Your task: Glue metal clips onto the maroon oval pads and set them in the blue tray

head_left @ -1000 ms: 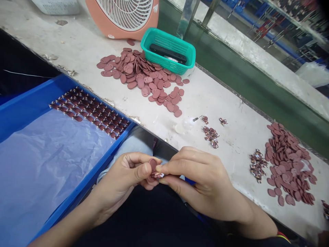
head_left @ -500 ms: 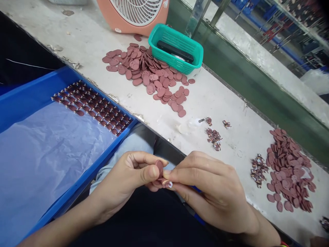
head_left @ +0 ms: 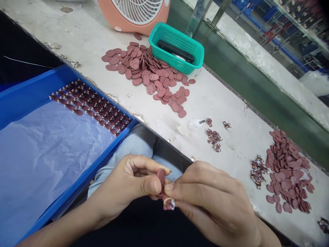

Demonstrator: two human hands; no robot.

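Note:
Between thumb and fingers, my left hand (head_left: 136, 185) pinches a reddish-brown oval piece (head_left: 161, 175), which stands on edge. My right hand (head_left: 210, 199) meets it from the right, its thumb and forefinger closed on a small brown figure piece (head_left: 169, 203) with white and yellow details. The two pieces touch or nearly touch; fingertips hide where they meet. Both hands are over my lap, in front of the table edge. To the left, a blue tray (head_left: 102, 161) lined with thin sheeting bears rows of assembled brown pieces (head_left: 89, 106).
On the white table (head_left: 223, 99) lie a heap of brown ovals (head_left: 151, 73), another heap (head_left: 289, 171) at right, and clusters of small figure pieces (head_left: 214, 137). A clear bottle (head_left: 191, 125) lies there too. Behind stand a green basket (head_left: 177, 63) and an orange fan (head_left: 110, 15).
Both hands have lowered slightly toward me. The small figure piece now hangs lower and shows more of its face side below the fingertips; both grips persist.

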